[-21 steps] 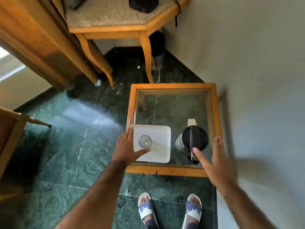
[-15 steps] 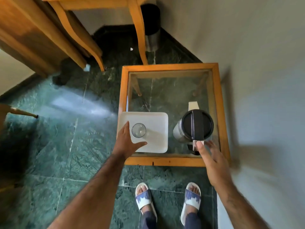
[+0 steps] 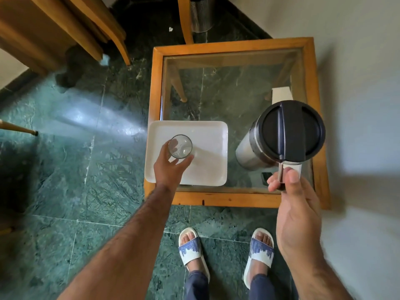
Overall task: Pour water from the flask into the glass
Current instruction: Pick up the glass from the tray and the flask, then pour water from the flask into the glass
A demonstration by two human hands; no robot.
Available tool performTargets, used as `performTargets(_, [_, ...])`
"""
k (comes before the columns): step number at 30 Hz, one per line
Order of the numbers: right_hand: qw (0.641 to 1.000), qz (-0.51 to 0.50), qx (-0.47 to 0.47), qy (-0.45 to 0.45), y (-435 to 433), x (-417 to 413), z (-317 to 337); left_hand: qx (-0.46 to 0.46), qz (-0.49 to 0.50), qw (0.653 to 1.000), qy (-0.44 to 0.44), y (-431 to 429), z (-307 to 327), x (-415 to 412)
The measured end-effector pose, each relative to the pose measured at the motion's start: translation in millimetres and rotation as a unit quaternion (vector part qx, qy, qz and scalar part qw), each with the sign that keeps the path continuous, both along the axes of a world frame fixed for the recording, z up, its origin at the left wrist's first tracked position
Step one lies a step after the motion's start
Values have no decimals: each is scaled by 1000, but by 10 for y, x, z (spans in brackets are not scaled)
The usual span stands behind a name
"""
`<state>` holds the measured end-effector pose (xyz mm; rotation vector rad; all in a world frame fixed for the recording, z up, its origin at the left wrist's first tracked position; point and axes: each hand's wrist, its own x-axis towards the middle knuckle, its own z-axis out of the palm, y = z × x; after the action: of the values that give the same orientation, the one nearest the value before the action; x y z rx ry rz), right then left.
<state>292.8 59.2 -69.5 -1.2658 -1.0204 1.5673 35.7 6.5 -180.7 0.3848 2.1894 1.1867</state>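
A clear drinking glass [image 3: 180,146] stands upright on a white square tray [image 3: 207,167] at the near left of a glass-topped wooden table [image 3: 231,199]. My left hand [image 3: 170,169] wraps around the glass from the near side, fingers and thumb touching it. To the right stands a steel flask [image 3: 281,135] with a dark lid and a white spout pointing away. My right hand [image 3: 290,191] is closed on the flask's handle at its near side. The flask looks lifted toward me; its base is partly hidden.
The wooden table frame runs around the glass top, with a white wall close on the right. A metal bin [image 3: 201,16] and the legs of a wooden desk [image 3: 121,46] stand beyond. Green marble floor lies to the left. My sandalled feet [image 3: 225,250] are at the table's near edge.
My left hand has closed around the glass. My right hand went from open beside the flask to gripping its handle, and the flask now looms larger and nearer.
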Motion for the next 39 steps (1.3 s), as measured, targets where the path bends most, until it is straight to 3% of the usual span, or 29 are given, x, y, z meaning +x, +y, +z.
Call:
performTargets(6, [995,-42,31,81,353,21,-39,50,-22,998,-5,74,37,-108])
performTargets(15, [998,18,-6,65,842,245,528,126,-85,988,-9,170,837,-151])
performTargets(26, [980,177,87,-2,1135,63,2235,185,-139,973,-4,305,2457,96])
performTargets(33, [932,327,139,-73,1337,-224,3412,208,-140,968,13,246,3304,161])
performTargets(39, [891,393,165,-153,1430,-529,4333,228,-119,965,53,170,3929,153])
